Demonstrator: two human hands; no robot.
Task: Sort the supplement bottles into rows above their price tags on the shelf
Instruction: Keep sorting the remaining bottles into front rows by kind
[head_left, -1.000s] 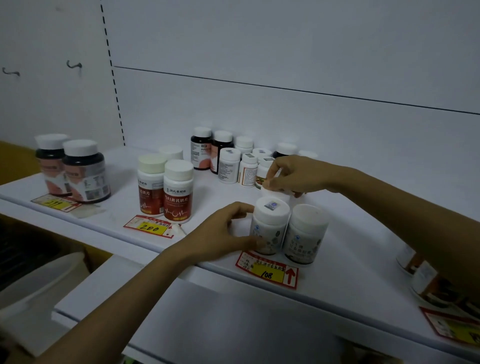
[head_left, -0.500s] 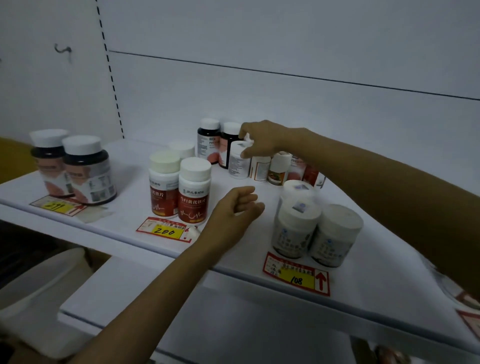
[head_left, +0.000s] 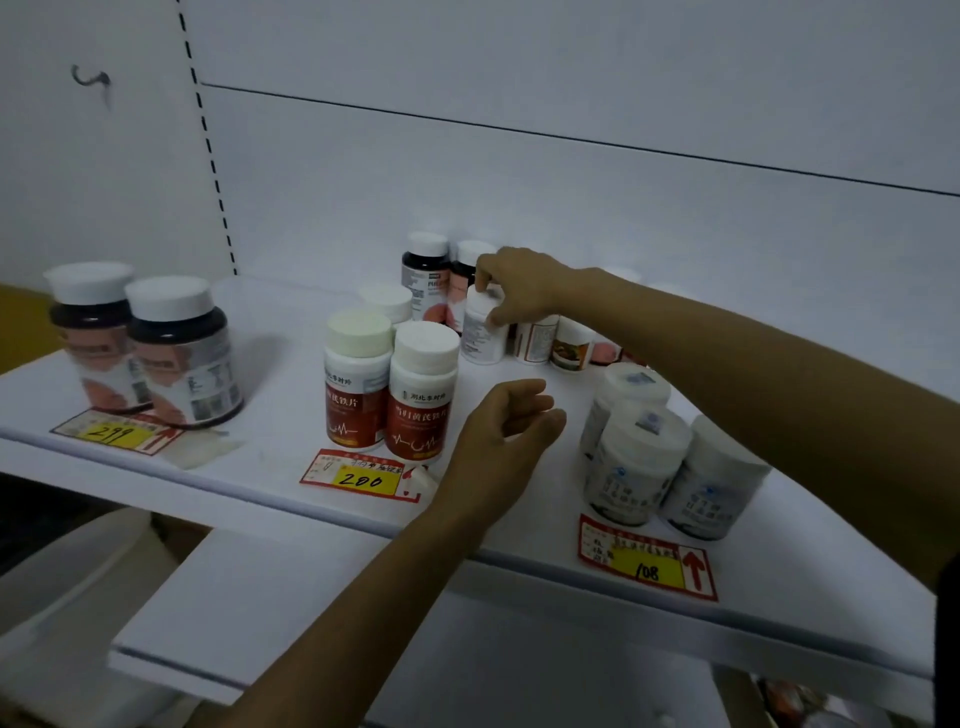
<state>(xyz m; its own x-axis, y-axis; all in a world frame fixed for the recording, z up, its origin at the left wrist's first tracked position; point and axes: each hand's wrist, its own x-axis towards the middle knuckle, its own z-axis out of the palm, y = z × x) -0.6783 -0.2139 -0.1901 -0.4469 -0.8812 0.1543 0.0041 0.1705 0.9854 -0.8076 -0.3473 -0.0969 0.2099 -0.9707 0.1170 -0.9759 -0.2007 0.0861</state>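
My right hand grips the cap of a small white bottle in the mixed cluster at the back of the white shelf. My left hand hovers loosely curled and empty between the red-label bottles and the pale bottles. Two dark bottles stand above the 299 tag. The red-label bottles stand above the 200 tag. Three pale bottles stand above the 108 tag.
Two dark bottles stand against the back wall behind the cluster, with small labelled bottles partly hidden under my right forearm. A lower white shelf juts out below. A pale bin sits at lower left.
My right hand left the pale bottles, reached back to the cluster and took hold of the small white bottle. My left hand let go of the front pale bottle and drew back.
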